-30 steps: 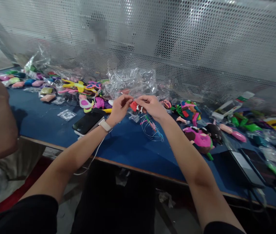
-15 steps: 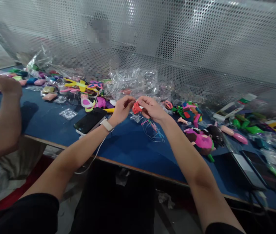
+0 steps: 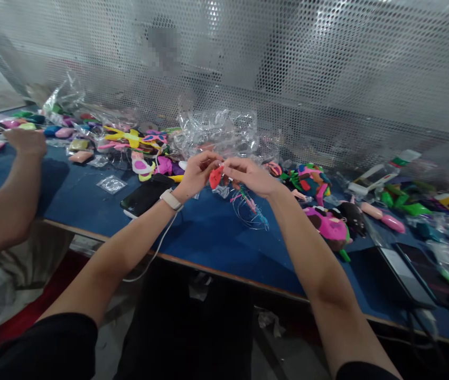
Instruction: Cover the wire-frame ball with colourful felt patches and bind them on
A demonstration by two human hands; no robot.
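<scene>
A small red piece of modelling clay (image 3: 216, 178) is held above the blue table in front of me. My left hand (image 3: 199, 170), with a pale watch band at the wrist, pinches it from the left. My right hand (image 3: 251, 176) is closed at its upper right edge, thumb and fingers pressed together there; some fingertips are hidden. Below the right hand lies a tangle of thin wires with pink, green and blue bits (image 3: 251, 206). A black phone (image 3: 144, 196) rests by my left forearm.
Crumpled clear plastic (image 3: 220, 132) lies behind my hands, against a perforated metal screen (image 3: 327, 68). Coloured clay figures (image 3: 329, 226) sit at right, near dark devices with cables (image 3: 402, 274). Another person's arm (image 3: 18, 184) reaches over the table at far left.
The red clay has turned and shifted slightly left and down, now showing a flatter, pointed side. My right hand has moved slightly right. The other person's hand has moved right.
</scene>
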